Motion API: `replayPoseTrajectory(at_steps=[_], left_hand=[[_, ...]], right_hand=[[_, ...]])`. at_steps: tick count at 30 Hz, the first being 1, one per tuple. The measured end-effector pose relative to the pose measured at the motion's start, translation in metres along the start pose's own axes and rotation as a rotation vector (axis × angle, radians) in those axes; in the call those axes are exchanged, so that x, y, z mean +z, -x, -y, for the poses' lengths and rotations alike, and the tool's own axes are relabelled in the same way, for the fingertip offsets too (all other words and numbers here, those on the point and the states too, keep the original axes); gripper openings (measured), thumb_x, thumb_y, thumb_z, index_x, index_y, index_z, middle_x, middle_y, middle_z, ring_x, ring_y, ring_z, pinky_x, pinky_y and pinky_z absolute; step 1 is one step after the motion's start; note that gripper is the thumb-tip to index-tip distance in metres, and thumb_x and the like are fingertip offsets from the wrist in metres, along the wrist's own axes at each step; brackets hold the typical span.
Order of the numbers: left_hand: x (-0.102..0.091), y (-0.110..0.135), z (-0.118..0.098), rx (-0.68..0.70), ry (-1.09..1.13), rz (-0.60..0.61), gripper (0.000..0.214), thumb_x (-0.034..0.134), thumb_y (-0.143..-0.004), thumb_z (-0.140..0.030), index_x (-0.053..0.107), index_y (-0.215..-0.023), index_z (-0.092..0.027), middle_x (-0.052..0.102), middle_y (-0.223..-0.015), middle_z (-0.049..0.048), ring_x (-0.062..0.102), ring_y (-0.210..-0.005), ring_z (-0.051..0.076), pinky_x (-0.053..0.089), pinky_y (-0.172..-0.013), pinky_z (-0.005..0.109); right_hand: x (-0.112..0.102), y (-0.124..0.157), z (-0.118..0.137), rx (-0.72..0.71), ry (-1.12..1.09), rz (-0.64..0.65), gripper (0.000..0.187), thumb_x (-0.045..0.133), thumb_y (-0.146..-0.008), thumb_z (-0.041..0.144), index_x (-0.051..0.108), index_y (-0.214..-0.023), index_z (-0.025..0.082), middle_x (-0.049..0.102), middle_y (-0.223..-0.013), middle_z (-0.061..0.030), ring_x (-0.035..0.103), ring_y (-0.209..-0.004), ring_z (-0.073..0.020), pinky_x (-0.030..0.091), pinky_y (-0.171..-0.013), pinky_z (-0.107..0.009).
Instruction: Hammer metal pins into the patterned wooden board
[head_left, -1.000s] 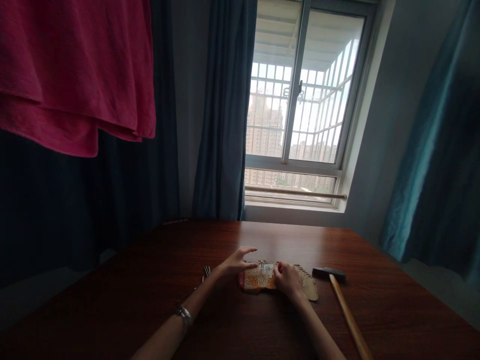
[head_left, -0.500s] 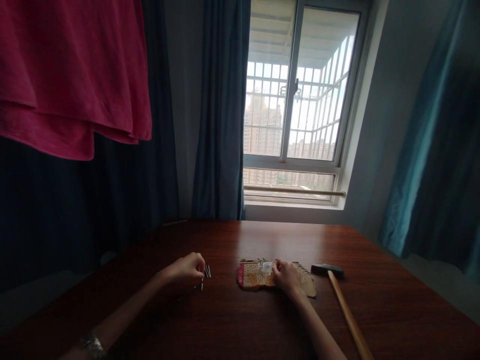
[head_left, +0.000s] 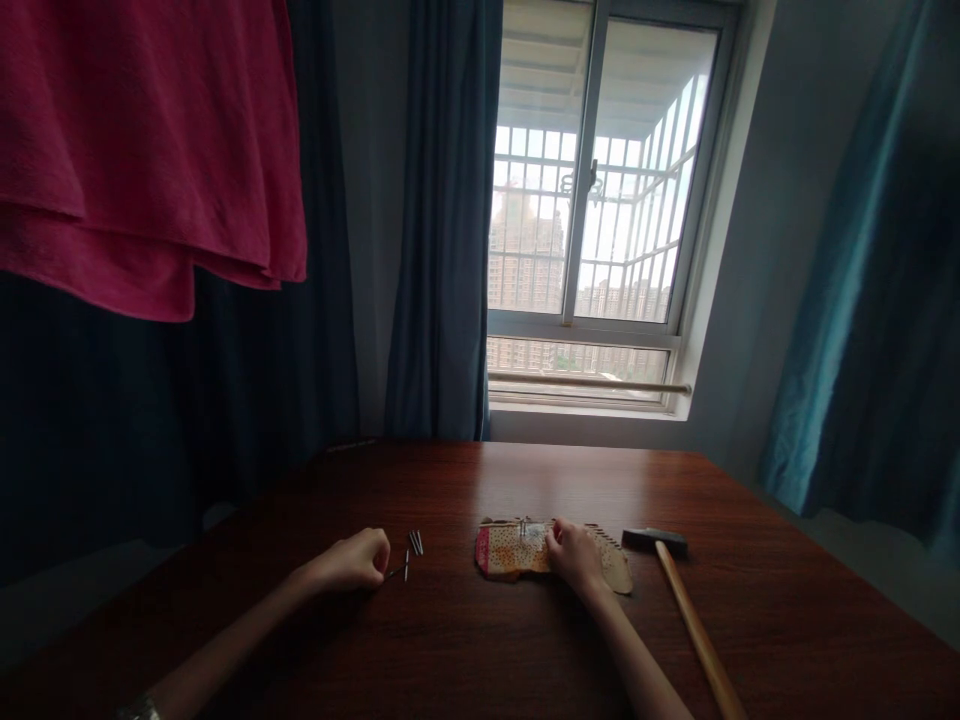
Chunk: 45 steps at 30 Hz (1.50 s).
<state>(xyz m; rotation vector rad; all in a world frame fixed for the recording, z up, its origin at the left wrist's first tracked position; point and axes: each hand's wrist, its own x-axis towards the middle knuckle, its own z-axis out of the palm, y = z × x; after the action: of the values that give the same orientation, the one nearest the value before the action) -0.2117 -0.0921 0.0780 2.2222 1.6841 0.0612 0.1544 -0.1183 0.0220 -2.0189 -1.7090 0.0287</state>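
A small flat piece of patterned cardboard [head_left: 510,550], dotted orange with a red left edge, lies on the dark wooden table [head_left: 480,630]. Nails stand upright in its far edge. My right hand [head_left: 574,557] rests on its right part with fingers curled, pressing it down. My left hand [head_left: 351,562] lies to the left as a loose fist, its fingertips pinched on a nail that points right. Loose nails [head_left: 414,545] lie just beyond that hand. A hammer [head_left: 679,590] with a wooden handle lies to the right of the cardboard.
Behind the table are a window [head_left: 592,210] and blue curtains [head_left: 442,220] on both sides. A red cloth [head_left: 142,140] hangs at the upper left. The table's far edge runs below the window sill.
My left hand left the cardboard, moved left to the loose nails, closed, and drew back slightly with a nail. My right hand stayed on the cardboard.
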Motion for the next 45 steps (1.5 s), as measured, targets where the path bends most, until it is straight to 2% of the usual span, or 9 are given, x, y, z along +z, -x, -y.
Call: replayPoseTrajectory(at_steps=[9, 14, 18, 22, 25, 29, 35, 41, 45], left_hand=[[0.018, -0.022, 0.014, 0.064, 0.005, -0.015, 0.018, 0.051, -0.054, -0.024, 0.06, -0.067, -0.016, 0.06, -0.077, 0.0015, 0.054, -0.071, 0.017, 0.037, -0.055, 0.022], [0.016, -0.025, 0.01, 0.109, 0.033, -0.028, 0.016, 0.052, -0.057, -0.027, 0.059, -0.065, -0.015, 0.059, -0.074, 0.0019, 0.053, -0.068, 0.017, 0.035, -0.054, 0.022], [0.007, -0.025, -0.012, 0.201, 0.099, -0.058, 0.02, 0.05, -0.067, -0.032, 0.058, -0.068, -0.013, 0.057, -0.067, 0.0015, 0.052, -0.062, 0.015, 0.035, -0.054, 0.022], [0.004, -0.03, -0.05, 0.403, 0.041, -0.196, 0.014, 0.047, -0.074, -0.026, 0.056, -0.073, -0.015, 0.057, -0.072, 0.0006, 0.05, -0.063, 0.012, 0.036, -0.058, 0.021], [0.014, -0.039, -0.082, 0.531, -0.081, -0.304, 0.009, 0.045, -0.077, -0.02, 0.054, -0.076, -0.017, 0.056, -0.077, 0.0012, 0.052, -0.066, 0.012, 0.037, -0.064, 0.022], [0.037, -0.052, -0.112, 0.678, -0.224, -0.353, 0.012, 0.041, -0.084, -0.021, 0.052, -0.084, -0.016, 0.056, -0.083, 0.0057, 0.054, -0.071, 0.015, 0.041, -0.066, 0.024], [0.061, -0.058, -0.13, 0.841, -0.258, -0.414, 0.02, 0.031, -0.089, -0.021, 0.05, -0.09, -0.016, 0.056, -0.08, 0.0062, 0.055, -0.069, 0.015, 0.044, -0.062, 0.024], [0.06, -0.053, -0.139, 0.896, -0.222, -0.47, 0.025, 0.025, -0.091, -0.022, 0.05, -0.09, -0.016, 0.058, -0.082, 0.0058, 0.057, -0.071, 0.015, 0.044, -0.063, 0.024], [0.062, -0.055, -0.138, 0.935, -0.187, -0.496, 0.025, 0.026, -0.091, -0.021, 0.051, -0.093, -0.017, 0.06, -0.097, 0.0081, 0.058, -0.086, 0.017, 0.047, -0.07, 0.026]], right_hand=[[0.002, -0.001, -0.001, 0.006, -0.039, -0.008, 0.022, 0.043, -0.08, 0.034, 0.06, -0.075, 0.021, 0.067, -0.079, -0.0054, 0.059, -0.071, -0.0171, 0.034, -0.057, -0.024], [0.002, -0.001, -0.002, 0.014, -0.116, -0.015, 0.02, 0.045, -0.078, 0.034, 0.06, -0.073, 0.021, 0.067, -0.076, -0.0063, 0.059, -0.07, -0.0183, 0.034, -0.058, -0.025], [-0.002, 0.0, 0.003, 0.018, -0.247, -0.031, 0.022, 0.045, -0.078, 0.034, 0.061, -0.072, 0.02, 0.065, -0.073, -0.0066, 0.058, -0.069, -0.0183, 0.035, -0.061, -0.026], [-0.008, 0.002, 0.018, -0.046, -0.478, -0.011, 0.029, 0.043, -0.08, 0.041, 0.061, -0.073, 0.02, 0.063, -0.071, -0.0043, 0.056, -0.068, -0.0163, 0.037, -0.064, -0.025], [-0.008, 0.004, 0.03, -0.084, -0.683, 0.089, 0.033, 0.047, -0.077, 0.046, 0.063, -0.069, 0.018, 0.06, -0.064, -0.0017, 0.054, -0.063, -0.0139, 0.038, -0.059, -0.023], [-0.007, 0.008, 0.037, -0.051, -0.938, 0.298, 0.04, 0.053, -0.07, 0.054, 0.063, -0.072, 0.015, 0.054, -0.057, 0.0012, 0.043, -0.046, -0.008, 0.032, -0.041, -0.02], [-0.013, 0.013, 0.035, 0.018, -1.216, 0.471, 0.041, 0.061, -0.064, 0.054, 0.065, -0.075, 0.014, 0.059, -0.068, -0.0023, 0.046, -0.052, -0.0067, 0.03, -0.04, -0.016], [-0.014, 0.011, 0.036, 0.108, -1.375, 0.514, 0.035, 0.065, -0.062, 0.048, 0.065, -0.077, 0.016, 0.062, -0.076, -0.0031, 0.048, -0.056, -0.0072, 0.029, -0.042, -0.016], [-0.012, 0.01, 0.036, 0.127, -1.431, 0.541, 0.035, 0.066, -0.063, 0.047, 0.065, -0.081, 0.017, 0.062, -0.081, -0.004, 0.05, -0.058, -0.0075, 0.03, -0.043, -0.016]])
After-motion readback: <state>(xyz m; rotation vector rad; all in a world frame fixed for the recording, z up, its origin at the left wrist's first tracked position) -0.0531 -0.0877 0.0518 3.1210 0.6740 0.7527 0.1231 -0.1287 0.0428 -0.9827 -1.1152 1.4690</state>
